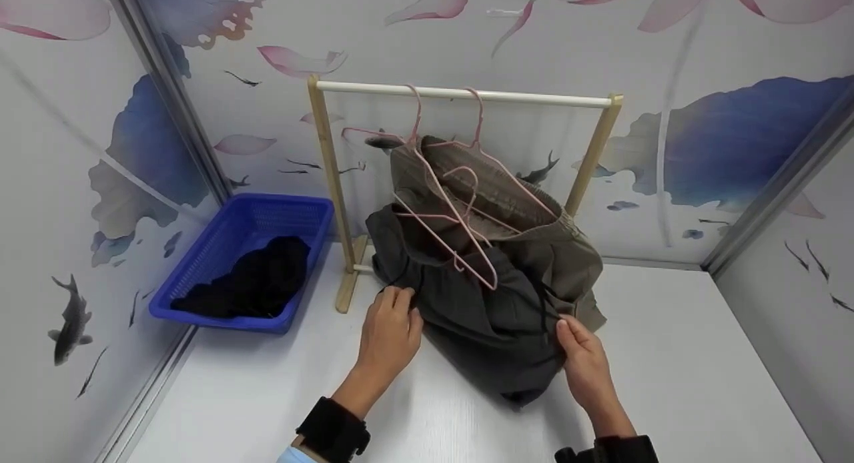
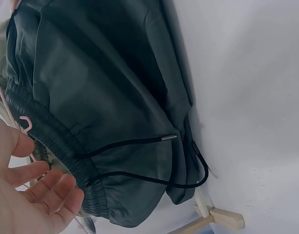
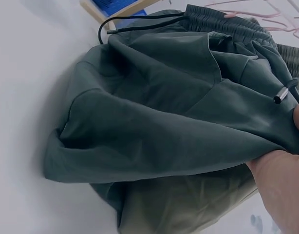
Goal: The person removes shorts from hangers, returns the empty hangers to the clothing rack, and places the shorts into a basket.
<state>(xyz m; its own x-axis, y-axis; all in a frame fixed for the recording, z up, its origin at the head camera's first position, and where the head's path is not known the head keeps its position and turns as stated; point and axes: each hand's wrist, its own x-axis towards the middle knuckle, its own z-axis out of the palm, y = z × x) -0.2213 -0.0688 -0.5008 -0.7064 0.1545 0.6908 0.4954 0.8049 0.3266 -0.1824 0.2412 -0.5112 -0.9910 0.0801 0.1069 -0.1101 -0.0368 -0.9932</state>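
Note:
A pair of dark grey drawstring shorts (image 1: 480,316) droops in front of the rack, its elastic waistband turned upward. My left hand (image 1: 390,326) is at the waistband's left side; in the left wrist view its fingers (image 2: 62,192) are loosely bent, with a gap to the thumb. At the right edge, my right hand (image 1: 587,359) pinches the dark cloth between thumb and fingers. A pink hanger (image 1: 472,183) stands hook-up at the waist opening. Another pink hanger (image 1: 437,176), tilted on the rail, reaches down across the shorts. Olive-brown shorts (image 1: 567,256) hang behind on a third hanger.
The rack has a white rail (image 1: 534,99) and wooden posts (image 1: 330,163). To its left, a blue basket (image 1: 190,269) holds black cloth (image 1: 260,283). Printed wall panels (image 1: 754,203) enclose the white table (image 1: 680,369) at the back and sides.

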